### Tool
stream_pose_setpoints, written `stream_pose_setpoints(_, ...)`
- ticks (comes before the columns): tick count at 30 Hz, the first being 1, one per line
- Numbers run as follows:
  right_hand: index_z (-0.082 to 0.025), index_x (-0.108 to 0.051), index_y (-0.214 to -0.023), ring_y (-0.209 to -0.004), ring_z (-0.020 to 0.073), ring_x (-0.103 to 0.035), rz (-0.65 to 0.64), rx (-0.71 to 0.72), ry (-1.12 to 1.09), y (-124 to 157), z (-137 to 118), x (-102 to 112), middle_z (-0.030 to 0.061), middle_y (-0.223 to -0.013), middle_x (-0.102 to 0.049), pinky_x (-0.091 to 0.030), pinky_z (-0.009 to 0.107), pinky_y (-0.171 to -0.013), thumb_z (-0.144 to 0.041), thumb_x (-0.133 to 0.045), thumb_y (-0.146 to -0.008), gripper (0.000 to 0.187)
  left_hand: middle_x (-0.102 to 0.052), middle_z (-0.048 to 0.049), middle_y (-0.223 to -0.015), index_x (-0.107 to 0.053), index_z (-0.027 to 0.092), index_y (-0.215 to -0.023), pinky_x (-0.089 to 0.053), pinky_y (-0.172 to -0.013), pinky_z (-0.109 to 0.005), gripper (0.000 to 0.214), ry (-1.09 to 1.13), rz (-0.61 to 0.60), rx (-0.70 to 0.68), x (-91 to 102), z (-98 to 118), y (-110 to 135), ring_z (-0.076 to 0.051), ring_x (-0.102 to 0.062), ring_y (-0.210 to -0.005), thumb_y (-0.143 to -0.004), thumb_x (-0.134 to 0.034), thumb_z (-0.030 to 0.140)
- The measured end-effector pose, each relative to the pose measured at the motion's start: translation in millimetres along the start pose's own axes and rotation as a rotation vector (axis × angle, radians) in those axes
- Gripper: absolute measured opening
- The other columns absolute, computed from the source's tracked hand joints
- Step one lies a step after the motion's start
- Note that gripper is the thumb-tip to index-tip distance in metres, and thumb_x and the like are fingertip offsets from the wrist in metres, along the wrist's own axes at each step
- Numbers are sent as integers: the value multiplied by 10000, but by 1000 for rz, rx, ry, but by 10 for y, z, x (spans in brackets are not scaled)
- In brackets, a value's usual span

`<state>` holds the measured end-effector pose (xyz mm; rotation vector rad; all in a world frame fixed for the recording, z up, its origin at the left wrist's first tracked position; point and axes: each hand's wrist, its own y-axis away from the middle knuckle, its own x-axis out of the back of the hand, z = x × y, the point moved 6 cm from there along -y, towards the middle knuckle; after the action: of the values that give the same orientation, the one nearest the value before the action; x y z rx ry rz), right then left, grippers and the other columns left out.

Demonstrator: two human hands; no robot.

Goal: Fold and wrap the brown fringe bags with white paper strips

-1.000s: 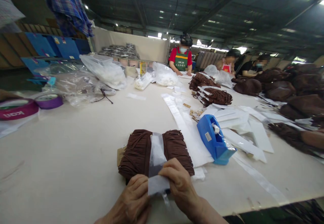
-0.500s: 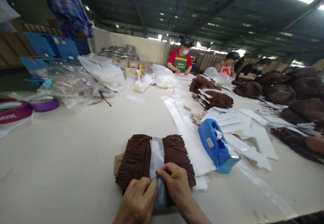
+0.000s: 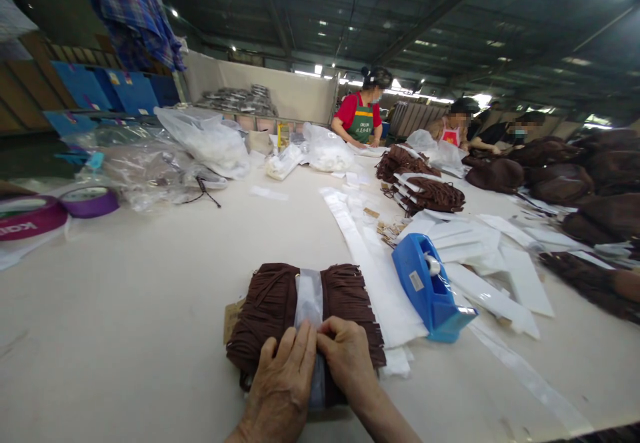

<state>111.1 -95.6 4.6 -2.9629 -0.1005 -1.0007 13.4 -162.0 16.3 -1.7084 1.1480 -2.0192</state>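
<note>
A dark brown fringed bag (image 3: 270, 303) lies on the table in front of me. Around its middle runs a translucent whitish plastic strip (image 3: 309, 293). My left hand (image 3: 285, 376) rests on the strip and the fringe, its fingers stretched out and laid flat. Just right of it, my right hand (image 3: 347, 349) is closed in a pinch at the strip's edge. The pinched bit is mostly hidden by the fingers. A brown card tag (image 3: 232, 319) sticks out at the bag's left side.
A blue tape dispenser (image 3: 425, 289) stands right of the bag, beside white plastic sheets (image 3: 370, 269) and white card pieces (image 3: 493, 289). Stacked fringed bags (image 3: 425, 193) lie farther back. Tape rolls (image 3: 90, 201) and clear bags (image 3: 150, 169) are at left. Co-workers (image 3: 361, 116) stand across the table.
My left hand has gone from a pinch at the strip to lying flat on it, fingers extended. My right hand stays pinched, slightly shifted. The co-worker in red has turned their head.
</note>
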Motion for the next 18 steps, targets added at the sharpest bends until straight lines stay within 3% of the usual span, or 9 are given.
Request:
stream_pose_setpoints(7, -184, -591, -698, -565, 148, -569, 2, -21, -56, 29, 17, 59, -22, -574, -598, -402, 239, -562, -152, -578, -695, 35, -633, -60, -1076, -590, 137, -1075, -331, -760, -364, 414, -46, -56, 32, -53, -23, 1, -219, -517, -946, -714, -408, 48)
stream_pose_setpoints(10, -169, -564, -834, -572, 146, -566, -18, -16, -106, 9, 1, 103, -20, -623, -594, -431, 249, -582, -149, -574, -696, 140, -625, -64, -1087, -588, 133, -1078, -329, -758, -369, 408, -47, -64, 26, -58, -16, 13, -224, -514, -948, -712, -421, 63)
stream_pose_setpoints(12, -153, -572, -868, -633, 160, -572, 39, 13, -56, -47, -42, 161, 10, -708, -605, -446, 273, -633, -141, -597, -685, 185, -621, -67, -1095, -586, 126, -1083, -328, -759, -373, 418, -47, -73, 23, -63, -13, 15, -226, -510, -954, -707, -417, 56)
stream_pose_setpoints(15, -143, -617, -857, -736, 185, -563, 84, 111, 58, -173, -150, 182, 42, -805, -600, -439, 298, -690, -114, -676, -627, 239, -627, -70, -1083, -595, 113, -1069, -327, -754, -379, 435, -46, -64, 35, -52, -21, 7, -228, -502, -952, -692, -393, 32)
stream_pose_setpoints(18, -154, -647, -750, -716, 160, -555, 33, 203, 34, -308, -229, 127, 27, -770, -597, -424, 271, -675, -108, -686, -654, 113, -631, -66, -1076, -598, 106, -1060, -322, -755, -382, 440, -34, -74, 41, -52, -25, -2, -231, -499, -947, -686, -382, 23)
